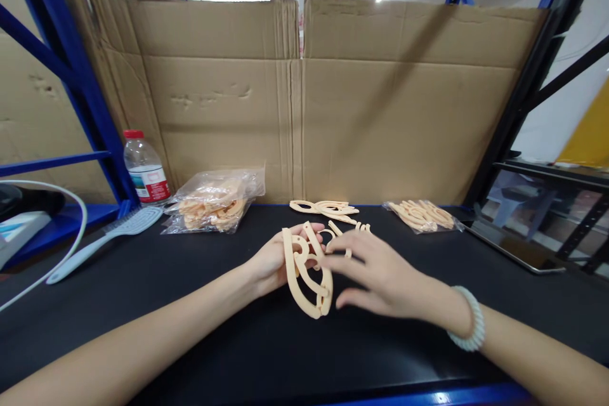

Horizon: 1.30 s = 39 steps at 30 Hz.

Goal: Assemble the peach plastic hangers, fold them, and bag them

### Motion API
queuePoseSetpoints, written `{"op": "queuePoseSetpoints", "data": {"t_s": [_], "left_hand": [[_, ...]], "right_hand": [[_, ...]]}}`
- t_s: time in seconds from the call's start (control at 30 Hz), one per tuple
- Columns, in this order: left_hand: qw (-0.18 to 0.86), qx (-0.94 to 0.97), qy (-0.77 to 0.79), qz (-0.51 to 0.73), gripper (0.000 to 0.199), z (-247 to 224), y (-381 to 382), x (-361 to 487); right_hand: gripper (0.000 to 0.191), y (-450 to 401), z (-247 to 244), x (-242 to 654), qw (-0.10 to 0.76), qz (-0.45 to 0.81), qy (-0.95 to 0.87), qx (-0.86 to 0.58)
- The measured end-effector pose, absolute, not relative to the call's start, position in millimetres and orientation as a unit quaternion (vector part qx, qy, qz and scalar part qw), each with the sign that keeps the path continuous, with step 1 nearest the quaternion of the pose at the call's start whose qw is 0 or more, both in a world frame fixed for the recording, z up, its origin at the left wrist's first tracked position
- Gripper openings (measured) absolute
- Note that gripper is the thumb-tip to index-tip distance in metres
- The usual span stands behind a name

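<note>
Peach-coloured plastic, cut into flat curved strips that meet in a point, forms a looped frame (pixel 306 274) just below the centre of the picture, its narrow end towards the lower edge. The person's left hand (pixel 269 263) grips it from the left and behind, with some fingers showing past its upper end. To its right, the bare right hand (pixel 380 273) is blurred, fingers spread and thumb apart, closed on nothing that can be made out; its fingertips overlap the frame's right edge, though whether they touch cannot be told. The step in hand appears to be handling or adjusting this frame, one hand steadying and the other free to work; the next move would seem to call for a light pinch on one strip while the left grip stays firm. Just beyond the right hand lie small loose peach plastic pieces (pixel 334 228), partly hidden, and behind them a flat cluster of similar peach strips (pixel 328 208) on the black worktop (pixel 266 355). Farther out, a bulky clear plastic bag of peach parts (pixel 214 203) sits left of centre, and a flatter clear bag of peach parts (pixel 421 214) right of centre.
</note>
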<state>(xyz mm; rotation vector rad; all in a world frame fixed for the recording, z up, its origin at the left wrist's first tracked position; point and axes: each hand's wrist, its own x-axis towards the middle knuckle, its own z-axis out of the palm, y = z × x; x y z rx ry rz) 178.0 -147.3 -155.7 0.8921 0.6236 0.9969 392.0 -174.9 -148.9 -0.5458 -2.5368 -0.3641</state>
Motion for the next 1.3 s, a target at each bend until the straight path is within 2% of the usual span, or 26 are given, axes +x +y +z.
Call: {"op": "queuePoseSetpoints", "data": {"t_s": [0.07, 0.13, 0.2, 0.37, 0.53, 0.77, 0.93, 1.13, 1.3], "left_hand": [[0.747, 0.4, 0.279, 0.451, 0.027, -157, -149, 179], [0.76, 0.383, 0.275, 0.447, 0.025, -156, -151, 181], [0.778, 0.353, 0.273, 0.441, 0.021, -155, -153, 182], [0.798, 0.332, 0.265, 0.428, 0.043, -151, -161, 186], [0.683, 0.493, 0.337, 0.42, 0.023, -162, -169, 190], [0.622, 0.522, 0.366, 0.454, 0.027, -162, -176, 192], [0.57, 0.527, 0.384, 0.5, 0.031, -161, -181, 194], [0.577, 0.516, 0.373, 0.512, 0.032, -161, -186, 197], [0.624, 0.418, 0.421, 0.509, 0.021, -161, -180, 196]], "right_hand": [[0.031, -186, -154, 380, 0.24, -0.188, -0.942, -0.137], [0.018, -190, -162, 375, 0.261, -0.231, -0.93, -0.116], [0.013, -188, -167, 375, 0.285, -0.254, -0.917, -0.115], [0.013, -180, -168, 379, 0.296, -0.251, -0.91, -0.144], [0.013, -178, -165, 382, 0.305, -0.239, -0.904, -0.182], [0.012, -179, -163, 383, 0.322, -0.274, -0.889, -0.176], [0.011, -176, -164, 384, 0.264, -0.2, -0.903, -0.276], [0.012, -180, -167, 382, 0.245, -0.137, -0.915, -0.288], [0.024, -183, -165, 383, 0.275, -0.231, -0.908, -0.217]]}}
